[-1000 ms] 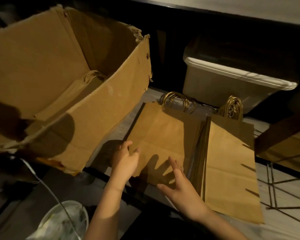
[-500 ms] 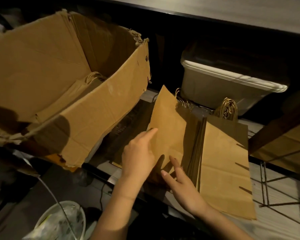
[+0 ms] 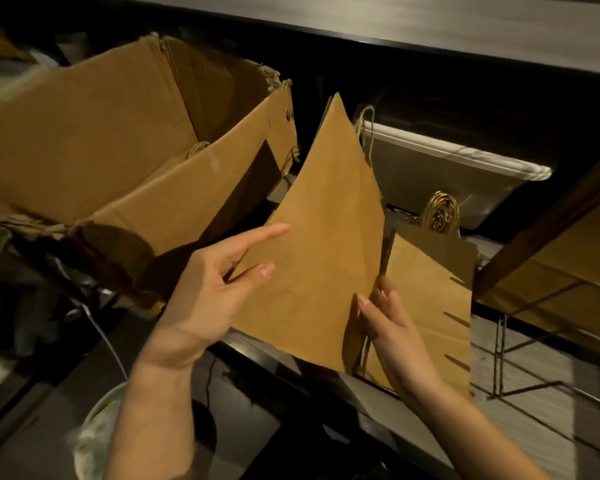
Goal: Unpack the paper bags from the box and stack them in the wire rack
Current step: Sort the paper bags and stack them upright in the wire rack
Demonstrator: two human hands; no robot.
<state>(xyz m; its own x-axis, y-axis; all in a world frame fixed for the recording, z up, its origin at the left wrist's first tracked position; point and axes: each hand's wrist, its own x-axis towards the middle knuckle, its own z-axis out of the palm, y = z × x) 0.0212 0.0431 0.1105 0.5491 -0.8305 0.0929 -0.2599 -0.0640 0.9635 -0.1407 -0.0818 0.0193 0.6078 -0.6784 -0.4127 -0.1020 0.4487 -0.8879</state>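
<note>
Dim storage nook under a dark shelf (image 3: 430,26); entries run left to right.

Cardboard box (image 3: 118,161): open-topped and tipped toward the person, likely so the contents can be reached. Unpacked bags (image 3: 174,168) lie inside, one twine handle showing.

Left hand (image 3: 205,299): thumb and forefinger lie on the front face of the raised paper bags (image 3: 326,254), other fingers hidden behind. It pinches the left edge, apparently to steady the tilt.

Raised paper bags: held up on a slant, one corner highest. One bag or several, cannot tell. Probably being turned so they drop onto the pile alongside.

Right hand (image 3: 395,330): thumb in front, fingers behind the lower right edge, gripping it just beside the stack.

Stacked bags (image 3: 430,306): flat in the wire rack (image 3: 499,355), handles to the rear, close against the raised lot.

Grey tub (image 3: 447,178): behind the rack, untouched.
</note>
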